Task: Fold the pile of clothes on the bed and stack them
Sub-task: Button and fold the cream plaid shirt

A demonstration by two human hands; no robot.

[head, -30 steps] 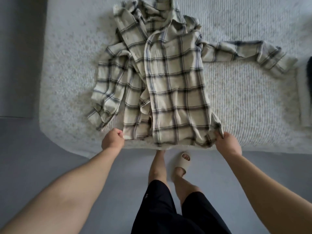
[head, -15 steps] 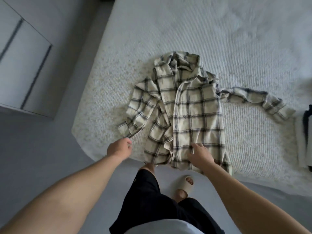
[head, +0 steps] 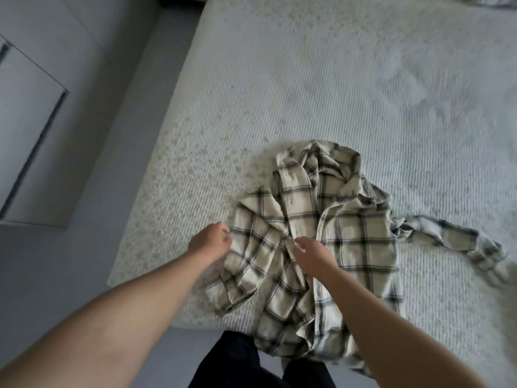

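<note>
On one bed (head: 279, 93), one plaid shirt (head: 349, 247), two hands above

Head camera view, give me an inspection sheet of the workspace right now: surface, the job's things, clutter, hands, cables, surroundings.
Surface: bed with a pale ribbed cover, bare over most of its top.
Job's things: one plaid shirt lying open and rumpled near the bed's front edge, one sleeve stretched out to the right, hem hanging over the edge. No folded stack in view.
Clutter: a striped fabric edge at the top right corner, too cropped to identify.
Hands: left hand at the shirt's left shoulder edge, fingers curled, grip unclear through blur. Right hand over the shirt's front placket, grip unclear.
Cables: nothing seen.
Surroundings: grey floor, pale cabinet at left.
</note>
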